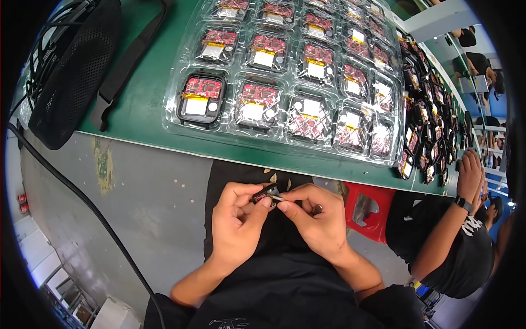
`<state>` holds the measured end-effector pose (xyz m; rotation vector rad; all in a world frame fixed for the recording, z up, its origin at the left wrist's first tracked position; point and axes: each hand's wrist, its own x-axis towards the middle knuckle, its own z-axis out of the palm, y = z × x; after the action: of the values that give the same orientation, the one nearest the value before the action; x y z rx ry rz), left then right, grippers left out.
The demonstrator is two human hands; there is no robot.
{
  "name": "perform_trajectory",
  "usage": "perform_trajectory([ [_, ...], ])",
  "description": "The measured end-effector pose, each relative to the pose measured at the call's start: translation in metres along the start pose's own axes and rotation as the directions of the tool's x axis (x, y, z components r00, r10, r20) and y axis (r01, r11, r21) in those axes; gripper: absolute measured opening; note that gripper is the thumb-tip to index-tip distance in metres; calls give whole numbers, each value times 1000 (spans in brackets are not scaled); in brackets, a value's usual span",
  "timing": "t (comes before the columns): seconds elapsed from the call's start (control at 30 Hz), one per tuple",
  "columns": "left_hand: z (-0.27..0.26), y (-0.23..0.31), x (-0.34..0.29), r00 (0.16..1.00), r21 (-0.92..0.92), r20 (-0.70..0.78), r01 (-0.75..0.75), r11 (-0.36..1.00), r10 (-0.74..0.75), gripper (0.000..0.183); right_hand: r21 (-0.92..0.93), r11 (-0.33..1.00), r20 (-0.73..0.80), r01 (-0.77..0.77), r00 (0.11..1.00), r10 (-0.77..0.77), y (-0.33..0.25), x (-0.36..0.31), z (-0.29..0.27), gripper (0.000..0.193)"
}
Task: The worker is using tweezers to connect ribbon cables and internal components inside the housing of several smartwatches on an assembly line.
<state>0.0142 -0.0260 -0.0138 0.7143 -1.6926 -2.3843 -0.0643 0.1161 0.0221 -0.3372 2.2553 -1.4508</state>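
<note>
My left hand [239, 222] grips a small black device case [265, 193] between thumb and fingers, above my lap. The case is tilted, and a bit of red circuit board shows inside it. At its right edge, my right hand [318, 219] pinches a thin pale, yellowish part [278, 198] between thumb and forefinger. Fingers cover much of that part, so I cannot tell whether it is attached to the case. Beyond my hands, a clear plastic tray [171, 122] holds rows of similar square cases with red boards and white blocks.
The tray lies on a green table [143, 141]. More black cases [424, 118] are heaped to its right. A black mesh bag [76, 82] and a black cable [82, 192] are at left. A red stool [372, 211] and a co-worker's arm [452, 225] are at right.
</note>
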Motion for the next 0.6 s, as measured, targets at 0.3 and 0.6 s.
perform_trajectory([
  [0.3,-5,0,-1,992,11,123,24,1000,-25,21,165,968,39,-188,982,184,24,-3,7,11],
  [0.6,-5,-2,-1,993,3,120,-8,1000,8,20,178,982,-20,-68,997,73,22,-1,11,8],
])
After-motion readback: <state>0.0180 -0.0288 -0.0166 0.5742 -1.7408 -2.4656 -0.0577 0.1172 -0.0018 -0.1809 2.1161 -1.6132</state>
